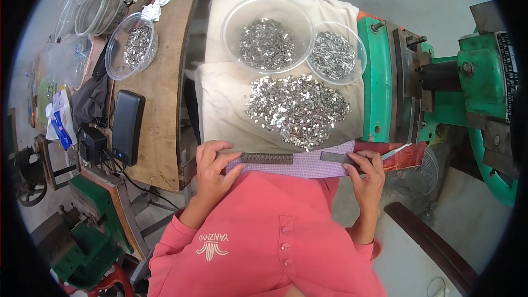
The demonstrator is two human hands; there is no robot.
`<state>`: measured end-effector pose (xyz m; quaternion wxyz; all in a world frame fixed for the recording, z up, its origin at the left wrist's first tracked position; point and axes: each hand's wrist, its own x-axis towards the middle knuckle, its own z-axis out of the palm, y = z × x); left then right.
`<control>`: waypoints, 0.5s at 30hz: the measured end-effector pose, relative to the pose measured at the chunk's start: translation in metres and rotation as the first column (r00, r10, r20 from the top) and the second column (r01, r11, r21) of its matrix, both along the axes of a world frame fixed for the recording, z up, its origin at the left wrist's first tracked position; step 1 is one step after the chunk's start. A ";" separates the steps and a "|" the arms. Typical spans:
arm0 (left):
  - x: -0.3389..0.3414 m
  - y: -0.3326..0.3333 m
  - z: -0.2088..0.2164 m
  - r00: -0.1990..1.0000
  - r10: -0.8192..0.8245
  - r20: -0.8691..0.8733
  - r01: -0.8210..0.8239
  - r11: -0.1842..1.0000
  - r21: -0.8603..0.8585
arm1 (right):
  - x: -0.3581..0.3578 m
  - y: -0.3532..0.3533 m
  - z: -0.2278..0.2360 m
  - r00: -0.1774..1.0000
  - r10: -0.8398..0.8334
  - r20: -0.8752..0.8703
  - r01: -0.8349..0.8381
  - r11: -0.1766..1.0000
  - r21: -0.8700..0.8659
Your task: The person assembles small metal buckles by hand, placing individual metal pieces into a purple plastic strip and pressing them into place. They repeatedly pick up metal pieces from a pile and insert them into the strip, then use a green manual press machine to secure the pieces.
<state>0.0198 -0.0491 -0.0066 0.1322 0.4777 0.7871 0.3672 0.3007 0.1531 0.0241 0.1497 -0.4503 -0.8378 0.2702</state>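
Observation:
My left hand point(213, 171) grips one end of a dark metal bar point(268, 158) with a row of small notches along it. The thumb and fingers close on its left end. In my right hand point(365, 175), a plain flat grey metal strip point(334, 157) is pinched at its right end. The two pieces lie in line, a gap between them, low over a purple woven cloth point(308, 170) in front of me. Just beyond is a loose heap of small shiny metal pieces point(300, 110) on a beige cloth point(220, 107).
Behind the heap stand a large clear tub point(226, 41) and a smaller one point(360, 58), both holding metal pieces. A green press point(377, 99) borders the right. On the wooden bench point(159, 126) at left are a black power bank point(128, 126) and another clear tub point(113, 66).

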 end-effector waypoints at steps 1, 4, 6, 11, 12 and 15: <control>0.000 0.000 -0.001 1.000 0.013 0.025 -0.013 1.000 0.000 | -0.001 -0.001 0.002 1.000 -0.007 -0.002 0.007 1.000 -0.008; 0.001 0.000 -0.004 0.997 0.028 0.066 -0.028 1.000 -0.002 | -0.002 -0.002 0.004 1.000 -0.027 -0.005 0.026 0.999 -0.029; 0.003 0.003 -0.005 0.999 0.015 0.050 -0.015 1.000 -0.002 | -0.002 -0.002 0.005 1.000 -0.028 -0.002 0.028 0.999 -0.035; 0.002 0.002 -0.012 0.999 -0.041 -0.016 0.041 0.998 0.049 | -0.002 -0.003 0.007 0.999 -0.038 0.011 0.039 0.999 -0.032; 0.002 0.001 -0.014 0.999 -0.049 -0.019 0.050 0.997 0.057 | -0.003 -0.003 0.008 0.999 -0.034 0.014 0.035 0.999 -0.028; 0.002 0.000 -0.014 0.998 -0.058 -0.036 0.059 0.997 0.045 | -0.005 -0.003 0.010 0.999 -0.042 0.022 0.044 0.997 -0.062</control>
